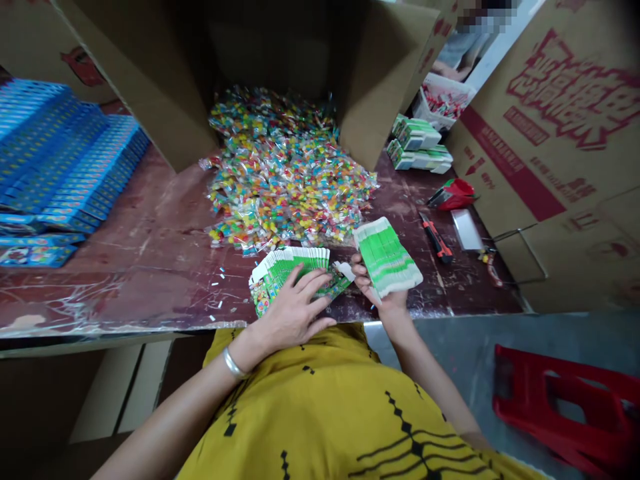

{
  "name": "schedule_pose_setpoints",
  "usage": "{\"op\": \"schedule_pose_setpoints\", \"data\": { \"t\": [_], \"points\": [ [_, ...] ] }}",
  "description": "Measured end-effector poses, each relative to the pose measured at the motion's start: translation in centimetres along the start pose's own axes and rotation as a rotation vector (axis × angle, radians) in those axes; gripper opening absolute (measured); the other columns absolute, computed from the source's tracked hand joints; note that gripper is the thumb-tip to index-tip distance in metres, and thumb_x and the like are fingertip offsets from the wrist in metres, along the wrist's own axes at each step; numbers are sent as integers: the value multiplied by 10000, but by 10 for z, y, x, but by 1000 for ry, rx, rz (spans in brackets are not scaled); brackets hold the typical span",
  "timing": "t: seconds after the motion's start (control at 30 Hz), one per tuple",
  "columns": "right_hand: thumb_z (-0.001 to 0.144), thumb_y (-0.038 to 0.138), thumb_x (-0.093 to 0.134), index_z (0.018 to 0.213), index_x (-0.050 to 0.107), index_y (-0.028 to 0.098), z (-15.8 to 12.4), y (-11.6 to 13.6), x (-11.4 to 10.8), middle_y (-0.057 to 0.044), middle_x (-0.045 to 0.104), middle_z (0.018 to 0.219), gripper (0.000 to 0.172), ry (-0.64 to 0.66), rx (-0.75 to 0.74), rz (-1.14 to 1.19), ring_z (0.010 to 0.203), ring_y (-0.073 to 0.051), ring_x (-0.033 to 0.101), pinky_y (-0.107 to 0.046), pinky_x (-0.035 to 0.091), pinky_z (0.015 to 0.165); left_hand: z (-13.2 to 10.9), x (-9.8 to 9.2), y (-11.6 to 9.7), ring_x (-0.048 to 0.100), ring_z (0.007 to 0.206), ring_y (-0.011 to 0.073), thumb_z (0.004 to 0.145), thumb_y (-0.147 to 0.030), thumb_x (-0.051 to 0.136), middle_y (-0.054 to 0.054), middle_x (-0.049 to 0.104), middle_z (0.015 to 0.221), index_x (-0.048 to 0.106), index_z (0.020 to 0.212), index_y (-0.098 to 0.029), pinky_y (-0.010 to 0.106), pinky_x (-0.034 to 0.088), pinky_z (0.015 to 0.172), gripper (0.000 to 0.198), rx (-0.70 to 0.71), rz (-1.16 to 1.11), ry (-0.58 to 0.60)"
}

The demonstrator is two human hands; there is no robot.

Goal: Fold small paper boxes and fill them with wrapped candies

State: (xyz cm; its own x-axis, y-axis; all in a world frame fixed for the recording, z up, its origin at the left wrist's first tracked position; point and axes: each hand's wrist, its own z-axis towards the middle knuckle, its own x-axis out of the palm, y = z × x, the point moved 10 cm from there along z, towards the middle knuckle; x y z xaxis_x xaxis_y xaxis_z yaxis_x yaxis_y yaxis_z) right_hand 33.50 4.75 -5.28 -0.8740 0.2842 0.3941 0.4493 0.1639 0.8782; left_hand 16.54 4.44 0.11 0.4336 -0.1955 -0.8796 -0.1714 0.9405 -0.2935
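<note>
My left hand (295,308) lies flat, fingers spread, on a fanned row of flat green-and-white cartons (290,267) at the table's near edge. My right hand (375,283) grips a thick stack of the same green cartons (387,257), held just above the table to the right of the fanned row. Behind both lies a wide heap of small clear packets with colourful sweets (287,180), spilling from a large open cardboard box (160,87).
Blue flat cartons (60,160) are stacked at the left of the brown table (150,267). At the right lie green box stacks (420,147), a red tape dispenser (453,193), an orange utility knife (436,239) and a printed carton (555,153). A red stool (565,407) stands on the floor.
</note>
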Motion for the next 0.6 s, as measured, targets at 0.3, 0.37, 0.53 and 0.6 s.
{"op": "schedule_pose_setpoints", "data": {
  "t": [0.3,0.37,0.53,0.6],
  "points": [
    [914,614,256,1251,589,217,-5,9,2,-147,613,1164,619,10,-63,-114,824,-215,527,-324,456,610,11,-63,28,509,1336,316,933,-422,612,172,595,1380,593,1264,-173,565,347,1169,415,-157,-22,-272],
    [923,600,244,1273,592,220,-7,13,-6,-144,613,1179,623,5,-81,-71,823,-216,529,-326,452,608,-2,-97,54,536,1306,273,955,-367,587,133,623,1339,614,1224,-192,494,409,1135,323,-315,-55,-435],
    [923,627,232,1310,603,223,-10,18,-11,-159,617,1170,671,13,-92,-87,794,-225,527,-345,452,586,-41,-129,102,661,1078,202,959,-402,591,79,707,1139,663,1127,-188,375,520,985,281,-626,-376,-632],
    [924,644,212,1328,589,225,-11,15,-3,-163,617,1168,693,23,-75,-149,801,-233,531,-353,454,586,-32,-112,107,677,1059,202,927,-416,641,89,715,1137,657,1129,-178,363,535,961,313,-633,-618,-545]
  ]
}}
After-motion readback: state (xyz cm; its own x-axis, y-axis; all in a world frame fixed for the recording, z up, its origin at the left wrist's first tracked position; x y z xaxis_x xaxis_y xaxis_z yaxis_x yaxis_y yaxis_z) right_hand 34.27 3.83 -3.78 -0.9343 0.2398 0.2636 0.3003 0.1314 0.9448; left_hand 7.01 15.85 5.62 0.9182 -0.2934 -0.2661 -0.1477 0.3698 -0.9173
